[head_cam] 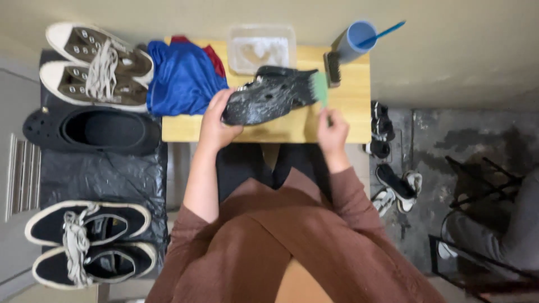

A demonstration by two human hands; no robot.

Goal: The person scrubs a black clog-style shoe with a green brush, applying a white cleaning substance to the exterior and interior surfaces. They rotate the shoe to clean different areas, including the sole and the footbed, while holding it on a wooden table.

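The left hand (216, 120) grips the wet black clog (269, 95) while the right hand (332, 132), just beside it, clasps a green brush (320, 88).

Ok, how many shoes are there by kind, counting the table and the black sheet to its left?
Brown lace-up sneakers: 2
Dark lace-up sneakers: 2
Black clogs: 2, one on the sheet at, one on the table at, held by the left hand, with the green brush in the right hand at its end
Total: 6
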